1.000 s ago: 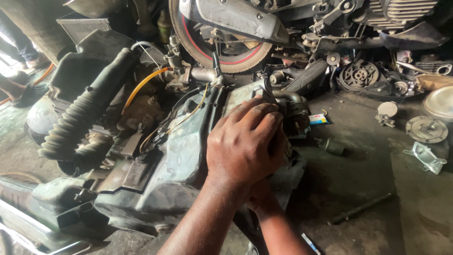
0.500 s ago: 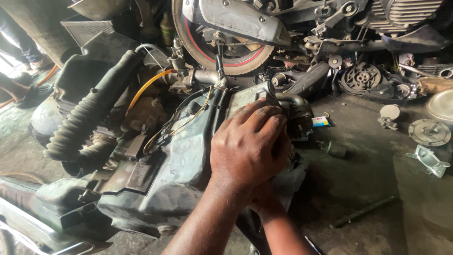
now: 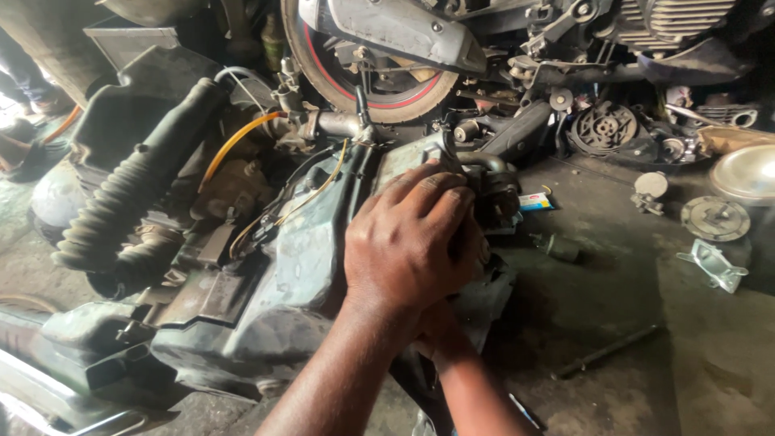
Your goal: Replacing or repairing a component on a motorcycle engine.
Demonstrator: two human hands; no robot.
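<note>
Your left hand (image 3: 412, 242) presses fingers-curled on the greasy casing (image 3: 299, 266) at the floor's (image 3: 630, 323) middle, right hand (image 3: 440, 327) hidden beneath, grip unclear; probably heavy, rigid, slippery—hold its edges.

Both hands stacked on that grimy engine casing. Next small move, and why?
Probably lift the left hand slightly aside. It covers the right hand and the dark fitting on the engine casing, so the contact point is hidden.
</note>
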